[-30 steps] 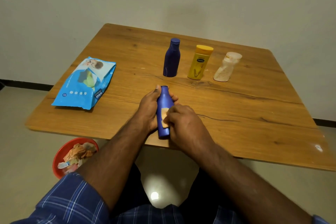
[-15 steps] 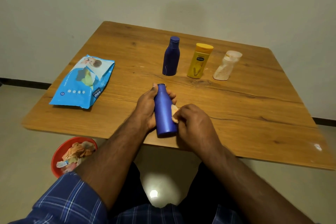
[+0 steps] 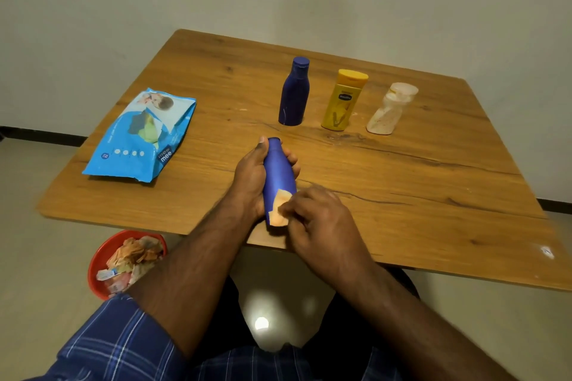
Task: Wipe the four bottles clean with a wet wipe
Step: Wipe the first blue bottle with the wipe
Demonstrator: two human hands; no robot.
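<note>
Blue bottle (image 3: 277,171) in left hand (image 3: 251,176), wipe (image 3: 279,207) against it

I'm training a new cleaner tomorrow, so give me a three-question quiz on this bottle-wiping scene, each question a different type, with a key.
1. True or false: the left hand grips the blue bottle being wiped.
2. Which bottle stands furthest right in the row of three?
A. dark blue bottle
B. yellow bottle
C. white bottle
3. Fill in: the right hand presses the orange-stained wipe against the bottle's ____ end, nearest the person.

Key
1. True
2. C
3. bottom
</note>
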